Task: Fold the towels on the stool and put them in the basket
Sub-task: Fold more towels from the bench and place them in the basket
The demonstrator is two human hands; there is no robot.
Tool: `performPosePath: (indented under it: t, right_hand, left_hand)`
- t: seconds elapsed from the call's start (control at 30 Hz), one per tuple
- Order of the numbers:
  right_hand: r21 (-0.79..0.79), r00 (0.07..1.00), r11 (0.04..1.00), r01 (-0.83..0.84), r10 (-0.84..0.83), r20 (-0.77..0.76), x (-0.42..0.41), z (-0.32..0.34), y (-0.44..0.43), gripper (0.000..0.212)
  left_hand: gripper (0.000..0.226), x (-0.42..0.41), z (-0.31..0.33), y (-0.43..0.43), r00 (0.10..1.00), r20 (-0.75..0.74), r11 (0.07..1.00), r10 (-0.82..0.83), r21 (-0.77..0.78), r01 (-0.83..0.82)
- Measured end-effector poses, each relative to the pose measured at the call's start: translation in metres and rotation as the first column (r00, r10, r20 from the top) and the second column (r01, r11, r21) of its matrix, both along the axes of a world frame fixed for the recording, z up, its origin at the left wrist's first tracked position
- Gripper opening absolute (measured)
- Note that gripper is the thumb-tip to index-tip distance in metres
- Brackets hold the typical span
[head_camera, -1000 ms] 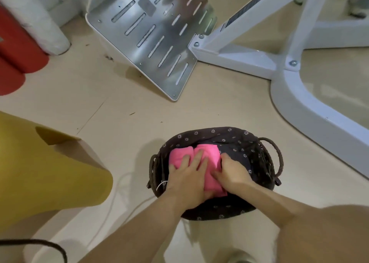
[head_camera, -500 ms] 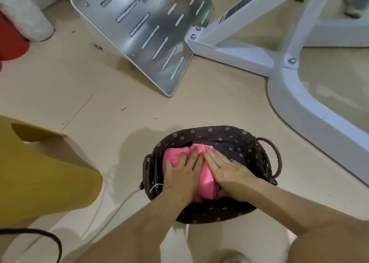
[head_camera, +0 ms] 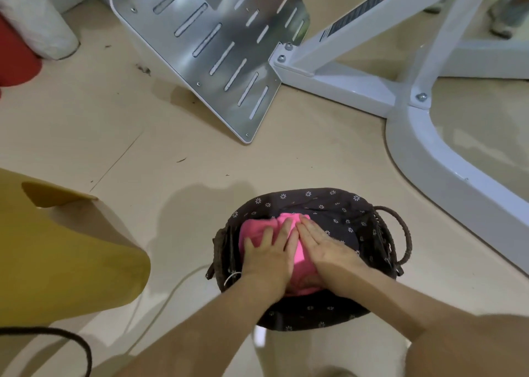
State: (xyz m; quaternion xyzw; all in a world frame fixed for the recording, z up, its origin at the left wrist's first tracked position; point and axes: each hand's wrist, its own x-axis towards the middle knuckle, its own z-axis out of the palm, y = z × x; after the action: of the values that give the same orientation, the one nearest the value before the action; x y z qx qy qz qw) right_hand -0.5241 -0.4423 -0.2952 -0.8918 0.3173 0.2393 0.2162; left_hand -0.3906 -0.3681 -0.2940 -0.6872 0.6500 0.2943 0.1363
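A folded pink towel lies inside a dark woven basket with a flower-print lining, on the floor in front of me. My left hand lies flat on the towel's left half with its fingers straight. My right hand presses flat on the towel's right half, fingers together and pointing up-left. Both hands cover most of the towel. The yellow stool stands at the left, with no towel visible on it.
A slotted metal plate and a white metal frame stand beyond the basket. White and red rolls lean at the top left. A black cable and a white cord run across the floor near me.
My right hand went from curled at the towel's edge to flat on top of it. My left hand stayed pressed on the towel. The view shifted slightly.
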Motion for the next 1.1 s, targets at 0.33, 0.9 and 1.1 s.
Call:
performPosePath:
  t: [0.33, 0.9, 1.1]
  right_hand:
    - [-0.04, 0.994, 0.999, 0.031, -0.035, -0.107, 0.021, 0.089, 0.007, 0.088]
    - [0.231, 0.895, 0.871, 0.434, -0.447, 0.003, -0.079, 0.358, 0.084, 0.039]
    - [0.273, 0.733, 0.73, 0.626, -0.671, 0.115, -0.11, 0.454, 0.082, 0.034]
  left_hand:
    - [0.063, 0.008, 0.073, 0.007, 0.967, -0.177, 0.961, 0.186, -0.175, -0.216]
    - [0.02, -0.007, 0.36, 0.102, 0.48, -0.501, 0.554, 0.72, -0.002, -0.833]
    - [0.025, -0.047, 0.453, 0.082, 0.409, -0.638, 0.551, 0.652, 0.028, -0.834]
